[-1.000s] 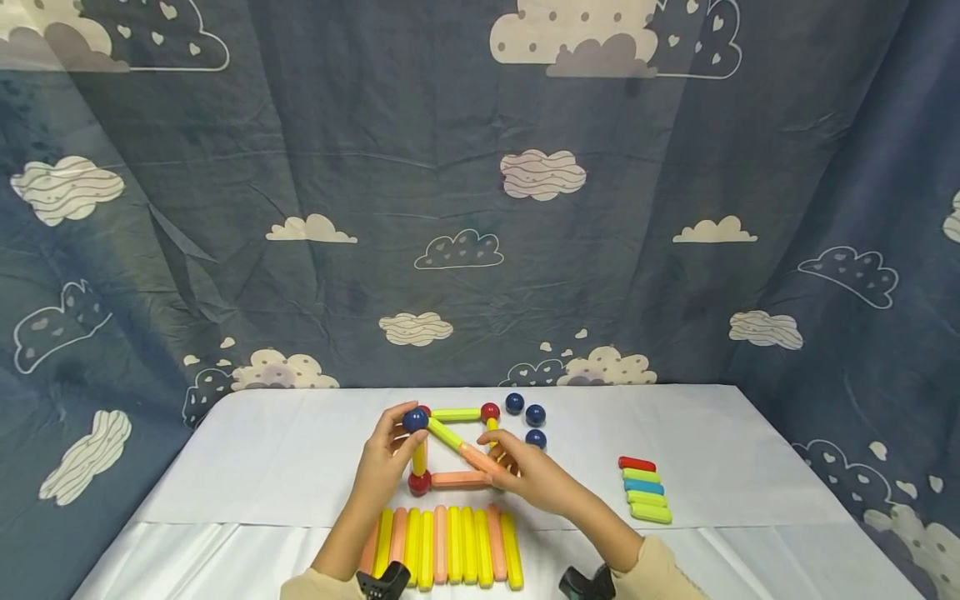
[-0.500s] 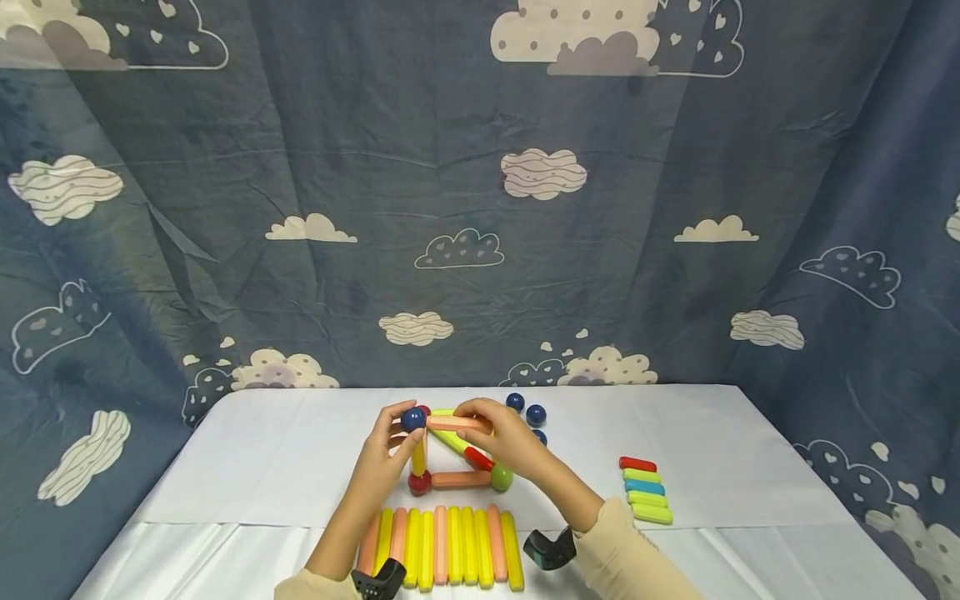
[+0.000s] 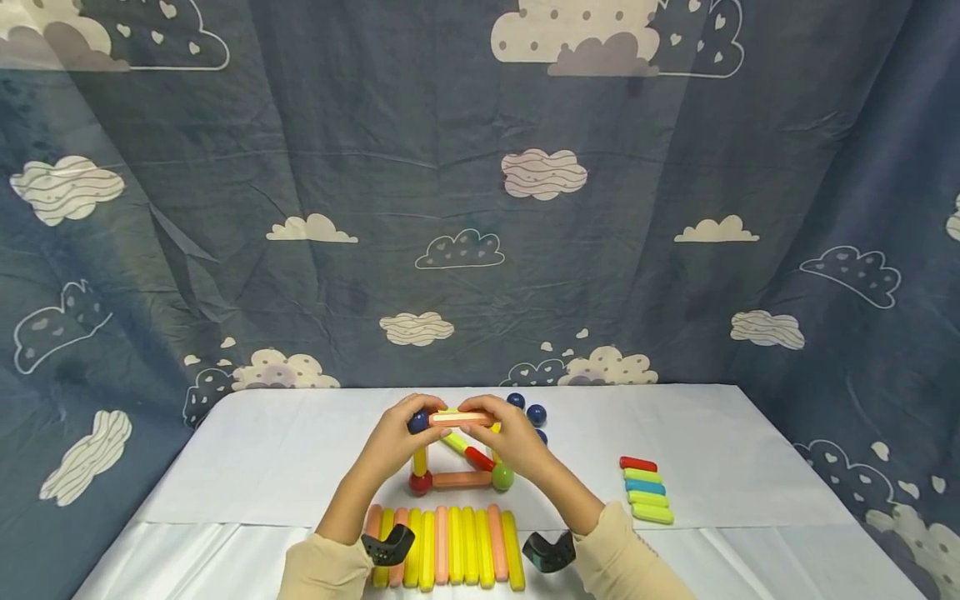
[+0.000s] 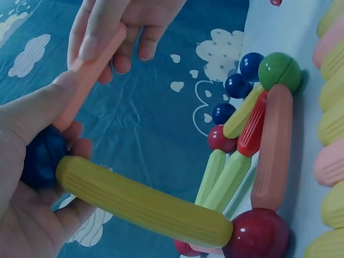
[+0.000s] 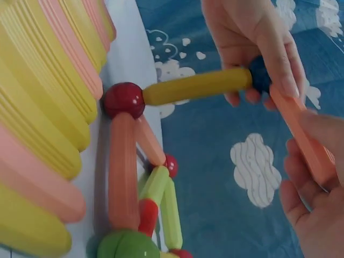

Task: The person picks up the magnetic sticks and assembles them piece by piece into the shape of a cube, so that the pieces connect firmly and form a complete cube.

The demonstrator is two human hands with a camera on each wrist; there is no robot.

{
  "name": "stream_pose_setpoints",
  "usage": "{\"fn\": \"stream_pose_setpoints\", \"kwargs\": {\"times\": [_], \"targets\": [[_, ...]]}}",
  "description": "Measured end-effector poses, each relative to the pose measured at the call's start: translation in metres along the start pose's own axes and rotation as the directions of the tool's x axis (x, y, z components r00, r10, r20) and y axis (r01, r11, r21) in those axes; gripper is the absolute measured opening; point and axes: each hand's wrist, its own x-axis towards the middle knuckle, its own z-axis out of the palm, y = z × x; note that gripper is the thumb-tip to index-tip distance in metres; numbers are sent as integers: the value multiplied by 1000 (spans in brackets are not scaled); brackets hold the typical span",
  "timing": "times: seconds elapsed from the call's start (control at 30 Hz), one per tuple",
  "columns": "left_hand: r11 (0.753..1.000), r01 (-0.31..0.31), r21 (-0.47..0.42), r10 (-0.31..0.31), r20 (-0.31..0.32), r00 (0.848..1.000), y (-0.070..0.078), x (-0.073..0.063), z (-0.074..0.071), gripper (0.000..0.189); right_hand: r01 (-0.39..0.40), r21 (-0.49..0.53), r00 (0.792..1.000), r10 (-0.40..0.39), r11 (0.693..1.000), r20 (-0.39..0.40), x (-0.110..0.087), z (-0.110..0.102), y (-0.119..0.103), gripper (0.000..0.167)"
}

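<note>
My left hand (image 3: 386,442) grips a blue ball (image 4: 43,158), its thumb on the near end of an orange stick (image 4: 88,78). My right hand (image 3: 517,437) pinches the other part of that stick, which lies level against the ball in the head view. Beneath the ball, a yellow stick (image 4: 142,201) stands up from a red ball (image 3: 421,482). This is one corner of a flat frame on the table. An orange stick (image 3: 462,479) along the frame's front leads to a green ball (image 3: 502,477). A red-and-lime diagonal (image 3: 478,458) crosses inside; the hands hide the frame's back.
Behind the right hand lie blue balls (image 3: 536,415). A row of yellow and orange sticks (image 3: 426,550) lies in front, under the forearms. Several short coloured sticks (image 3: 643,486) are stacked side by side to the right on the white tablecloth (image 3: 735,467).
My right hand has lifted the orange stick from a slanting, lower pose to level with the blue ball. My left fingers have shifted right, onto the stick's end.
</note>
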Motion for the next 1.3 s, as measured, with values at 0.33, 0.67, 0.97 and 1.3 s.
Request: {"fn": "stream_pose_setpoints", "kwargs": {"times": [0.33,0.67,0.97,1.3], "targets": [[1000,-4,13,4,-16,1000,-1,1,2,21,-110,20,993,111,994,-28,-24,-35,26,41],[1000,12,16,-12,-18,1000,-6,1,4,17,-337,-109,939,326,935,-105,-42,-34,108,36],[1000,0,4,0,-24,1000,-5,2,5,16,-315,-6,936,310,949,-166,-35,-36,94,38],[1000,-25,5,25,-15,1000,-3,2,5,17,-129,358,981,171,925,-88,-26,-42,32,42]]}}
